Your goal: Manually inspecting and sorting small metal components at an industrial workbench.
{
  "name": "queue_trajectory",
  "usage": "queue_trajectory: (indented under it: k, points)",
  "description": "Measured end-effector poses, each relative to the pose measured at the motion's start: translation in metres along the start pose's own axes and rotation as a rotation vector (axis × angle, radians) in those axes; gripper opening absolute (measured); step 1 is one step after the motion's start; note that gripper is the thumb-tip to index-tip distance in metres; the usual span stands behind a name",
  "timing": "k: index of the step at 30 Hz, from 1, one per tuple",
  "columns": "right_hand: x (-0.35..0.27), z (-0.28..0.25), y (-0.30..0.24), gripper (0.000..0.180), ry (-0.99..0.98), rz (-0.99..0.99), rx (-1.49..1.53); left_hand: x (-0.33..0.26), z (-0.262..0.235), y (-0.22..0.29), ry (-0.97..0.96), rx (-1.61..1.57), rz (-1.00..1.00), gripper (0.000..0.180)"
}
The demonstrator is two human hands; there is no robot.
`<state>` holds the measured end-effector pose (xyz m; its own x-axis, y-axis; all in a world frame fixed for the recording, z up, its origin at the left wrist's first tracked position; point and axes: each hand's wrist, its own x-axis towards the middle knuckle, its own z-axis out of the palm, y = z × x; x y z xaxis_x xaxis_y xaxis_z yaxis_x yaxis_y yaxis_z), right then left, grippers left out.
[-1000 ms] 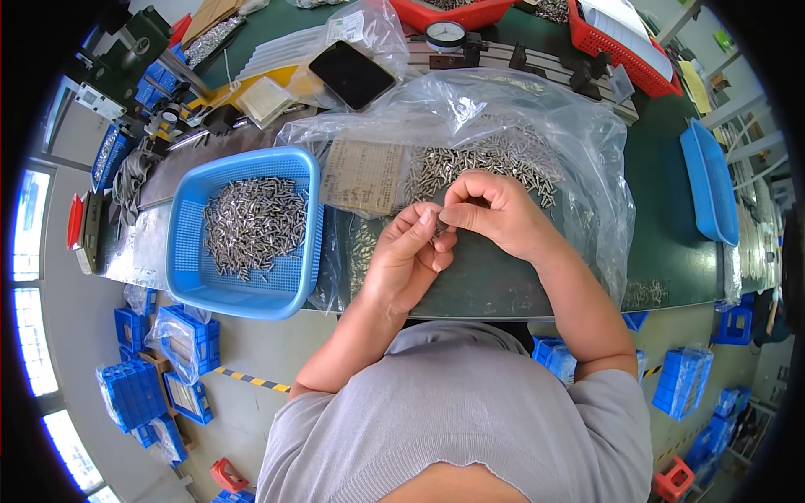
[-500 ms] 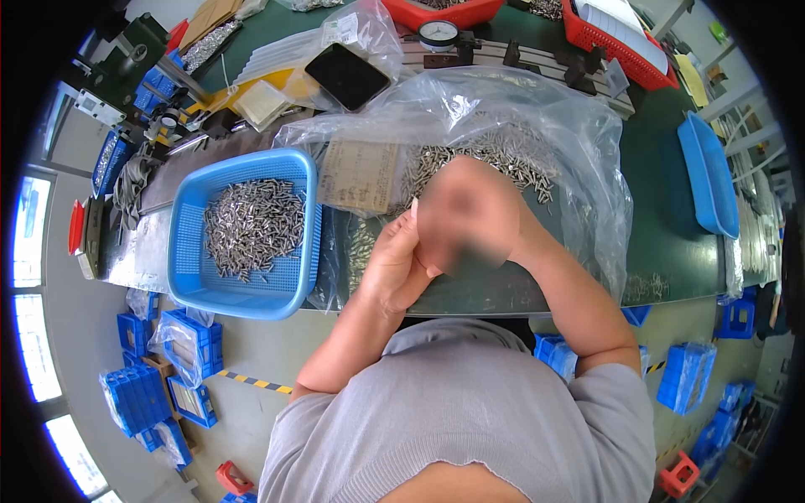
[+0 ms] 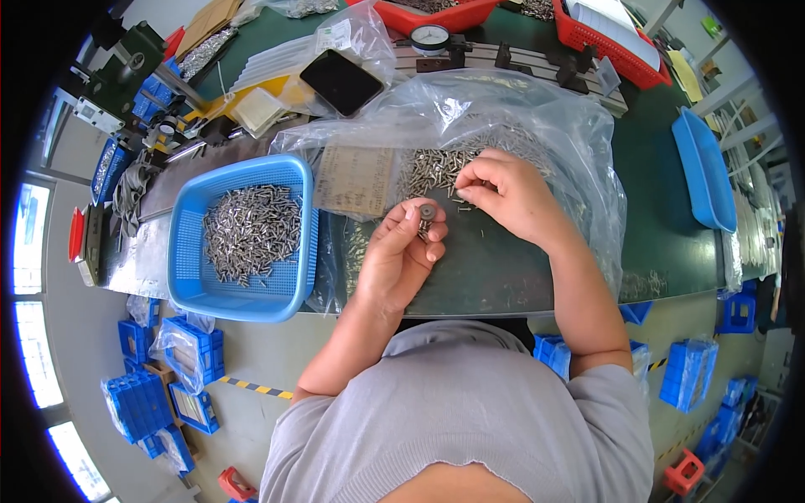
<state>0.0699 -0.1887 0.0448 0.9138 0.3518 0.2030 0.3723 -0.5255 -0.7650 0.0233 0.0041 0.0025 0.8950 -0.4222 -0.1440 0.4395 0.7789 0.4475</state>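
Note:
Between the thumb and fingers of my left hand point(image 3: 392, 261) is a small round metal piece point(image 3: 428, 211), with a few small metal pins showing in the fingers just below it. My right hand point(image 3: 513, 199) is closed in a pinch at the near edge of a heap of small metal pins point(image 3: 436, 170); whatever lies between its fingertips is too small to make out. The heap spreads on and under a clear plastic bag point(image 3: 587, 138). To the left, a blue basket point(image 3: 307, 243) holds many similar pins point(image 3: 251, 230).
A brown cardboard piece point(image 3: 356, 180) lies between basket and heap. Farther back are a black phone point(image 3: 341, 81), a dial gauge point(image 3: 430, 38) on a metal rail, and red baskets point(image 3: 599, 49). A blue tray point(image 3: 703, 172) stands at the right edge of the green table point(image 3: 654, 210).
My hands have come apart: the right has moved from beside the left to the pin heap. The round metal piece now shows in my left hand.

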Motion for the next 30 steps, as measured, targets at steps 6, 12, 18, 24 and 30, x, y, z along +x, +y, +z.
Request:
queue_trajectory:
  k: [6, 12, 18, 24, 30]
  points:
    - [-0.002, -0.002, 0.004, 0.012, -0.14, -0.085, -0.241, -0.001, -0.002, 0.0, 0.001, -0.01, 0.01, 0.023]
    - [-0.004, 0.003, 0.007, 0.013, -0.115, -0.147, -0.375, -0.001, -0.003, 0.001, -0.019, -0.035, -0.006, 0.02]
    - [0.001, -0.001, -0.004, 0.011, -0.133, -0.047, -0.026, -0.001, -0.001, 0.001, -0.013, -0.006, -0.008, 0.016]
    - [0.0, 0.005, -0.015, 0.01, -0.248, 0.134, 0.456, -0.002, 0.0, 0.001, -0.023, 0.001, -0.028, 0.014]
    - [0.0, 0.007, -0.017, 0.01, -0.234, 0.105, 0.441, -0.003, 0.002, 0.001, -0.001, 0.004, -0.031, 0.012]
